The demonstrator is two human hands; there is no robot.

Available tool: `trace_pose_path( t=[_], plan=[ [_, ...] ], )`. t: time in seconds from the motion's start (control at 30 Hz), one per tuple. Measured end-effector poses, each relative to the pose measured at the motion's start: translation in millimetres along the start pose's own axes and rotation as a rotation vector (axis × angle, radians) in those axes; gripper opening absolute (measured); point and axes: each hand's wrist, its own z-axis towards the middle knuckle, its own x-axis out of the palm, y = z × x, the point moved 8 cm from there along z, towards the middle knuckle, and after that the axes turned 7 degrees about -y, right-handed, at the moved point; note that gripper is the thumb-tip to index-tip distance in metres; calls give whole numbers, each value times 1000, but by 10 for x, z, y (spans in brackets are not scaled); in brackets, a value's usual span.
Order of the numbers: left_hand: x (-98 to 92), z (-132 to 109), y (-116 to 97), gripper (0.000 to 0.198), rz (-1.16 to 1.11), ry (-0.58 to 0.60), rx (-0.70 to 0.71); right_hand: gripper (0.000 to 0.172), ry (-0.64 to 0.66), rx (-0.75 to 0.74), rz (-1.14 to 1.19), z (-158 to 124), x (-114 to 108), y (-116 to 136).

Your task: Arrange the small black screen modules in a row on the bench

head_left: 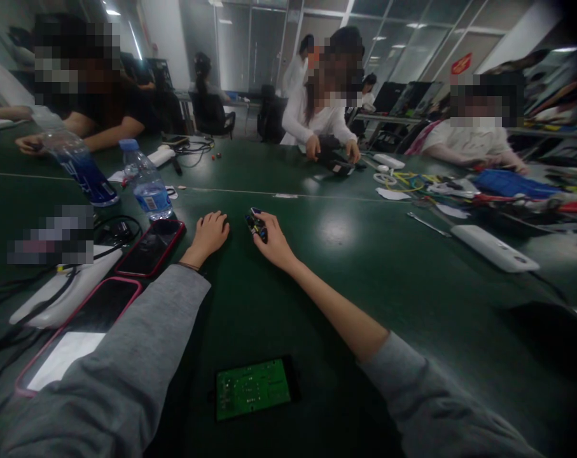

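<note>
Our right hand [273,243] pinches small dark component [256,225], yellow and blue bits showing, between thumb and fingers, over green table [364,273]; left hand [212,231] nearby, palm down, gripping nothing we can see; we judge component light, stiff, fragile: best held by edges
</note>
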Motion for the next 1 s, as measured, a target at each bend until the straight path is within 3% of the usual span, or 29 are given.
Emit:
trace_pose_path(
  t=[0.07,0.23,0.33,0.57,0.8,1.0],
  plan=[
    [-1,-1,-3,46,4,1,2,59,-17,8,-9,29,22,-32],
    [8,2,3,46,24,-9,0,49,-108,-26,-23,57,7,-88],
    [8,2,1,46,23,-4,-4,57,-138,54,27,59,-3,-212],
    [7,4,0,48,14,7,-2,50,-114,230,284,75,17,-406],
    [28,10,18,47,22,0,-4,51,22,247,409,84,75,-343],
    [28,9,13,48,19,13,-6,37,10,233,302,76,81,-407]
  ],
)
